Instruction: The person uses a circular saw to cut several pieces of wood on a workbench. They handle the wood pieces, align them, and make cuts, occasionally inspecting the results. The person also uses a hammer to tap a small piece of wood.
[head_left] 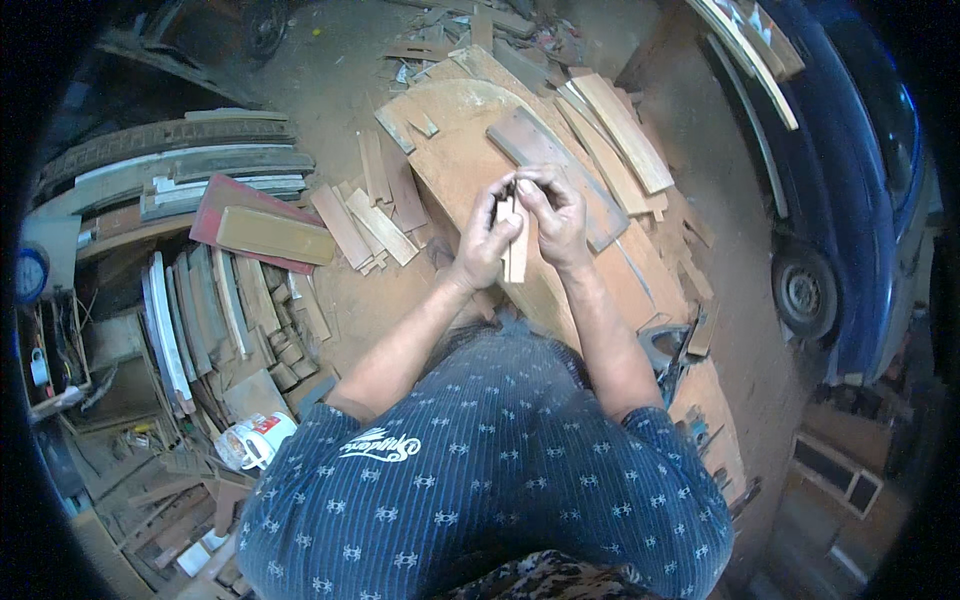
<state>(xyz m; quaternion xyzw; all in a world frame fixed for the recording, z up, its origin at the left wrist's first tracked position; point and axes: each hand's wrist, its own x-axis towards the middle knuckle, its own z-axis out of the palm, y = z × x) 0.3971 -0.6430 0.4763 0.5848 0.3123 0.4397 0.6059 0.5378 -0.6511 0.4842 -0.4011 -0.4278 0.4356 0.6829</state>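
In front of my chest, above the workbench point(462, 125), both hands are close together. My left hand point(487, 238) is closed around a short, pale piece of wood point(516, 258), its thumb lying along the wood and the near end sticking out below. A narrow slot or step seems to run along the piece. My right hand point(556, 218) is closed in a pinch at the far end of the wood, where the fingertips of both hands meet. Something small and dark shows between the fingertips, too small to name.
A dark grey board point(535, 142) lies on the bench, with light planks point(622, 130) to its right. Hand tools point(668, 350) lie at the bench's right. Wood strips and a red board point(212, 210) are stacked at left, near a white bucket point(262, 438). A blue car point(850, 200) stands right.
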